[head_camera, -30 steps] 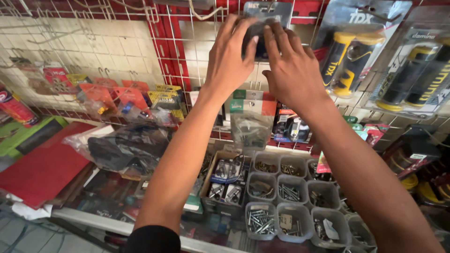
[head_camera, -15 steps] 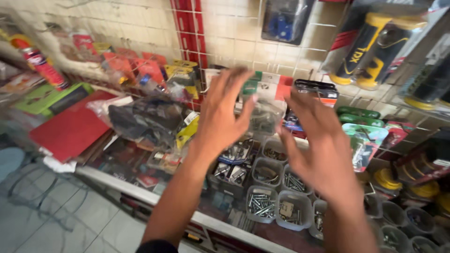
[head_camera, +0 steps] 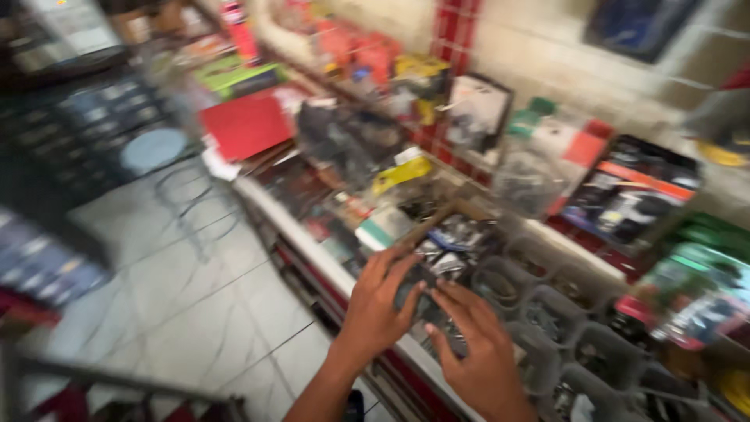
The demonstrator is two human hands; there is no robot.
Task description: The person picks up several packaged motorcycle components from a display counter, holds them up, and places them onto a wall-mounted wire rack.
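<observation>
Both hands have dropped from the wire wall rack, where they were raised a second ago, to the glass-topped surface (head_camera: 312,250), and the view has swung left and blurred. The left hand (head_camera: 383,301) lies palm down, wrist bent, fingers (head_camera: 391,270) loosely spread and curled over a small dark packet (head_camera: 412,291) at the near corner of the cardboard box (head_camera: 449,234). The right hand (head_camera: 480,352) lies just right of it, fingers extended and slightly apart, tips touching the same packet; whether either hand grips it cannot be told through the blur. The box is brown and open-topped, holding shiny bagged hardware. Right of the box stand rows of translucent plastic tubs (head_camera: 547,312), round-cornered, with small metal parts inside. Behind the box hang clear blister packs (head_camera: 633,191) against a pale tiled wall. Far left of the box lies a flat red board (head_camera: 246,125), above a grey marbled tile floor (head_camera: 180,289).
</observation>
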